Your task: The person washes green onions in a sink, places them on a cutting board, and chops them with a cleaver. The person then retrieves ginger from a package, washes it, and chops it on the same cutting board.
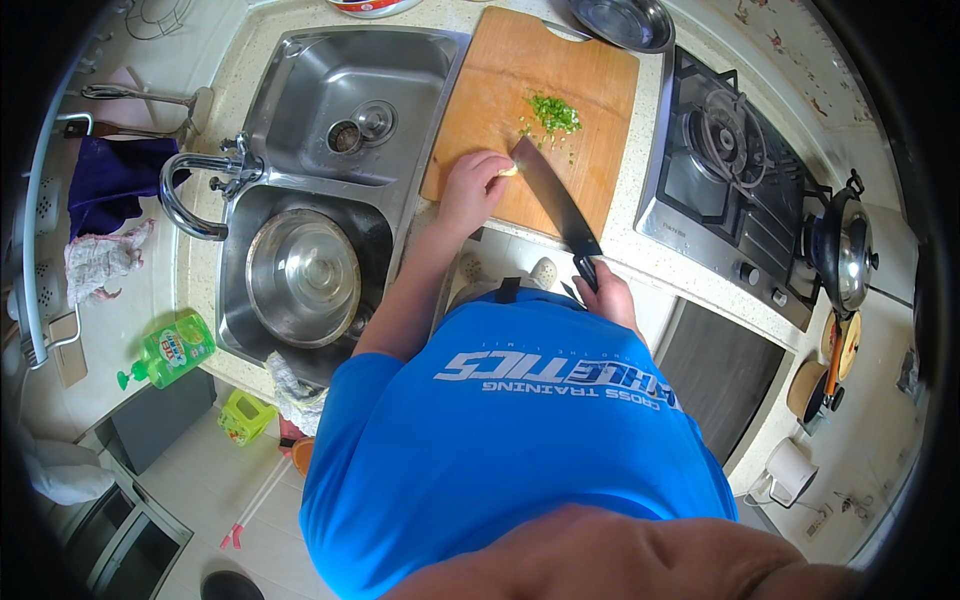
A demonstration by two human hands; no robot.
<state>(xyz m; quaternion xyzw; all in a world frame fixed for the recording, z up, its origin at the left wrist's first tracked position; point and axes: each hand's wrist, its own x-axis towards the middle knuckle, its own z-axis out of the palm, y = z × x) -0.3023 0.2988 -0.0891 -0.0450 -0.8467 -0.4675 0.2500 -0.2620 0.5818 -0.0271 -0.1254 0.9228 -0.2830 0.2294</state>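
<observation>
My right hand [612,295] grips the black handle of a large kitchen knife [553,187]. Its broad blade slants up and left over a wooden cutting board [487,90], the tip near my left fingers. At the board's lower left, my left hand [474,187] holds a small pale yellow piece of food [510,171] against the wood, beside the blade; what it is cannot be made out. Beyond the knife tip lies a small heap of chopped green onion [553,114], with loose bits scattered below it.
Left of the board is a double steel sink [322,161] with a chrome faucet [174,187]; its near basin holds a metal bowl [259,300] and a glass lid [319,274]. A gas stove [697,202] stands to the right. A steel pan [630,22] touches the board's far edge.
</observation>
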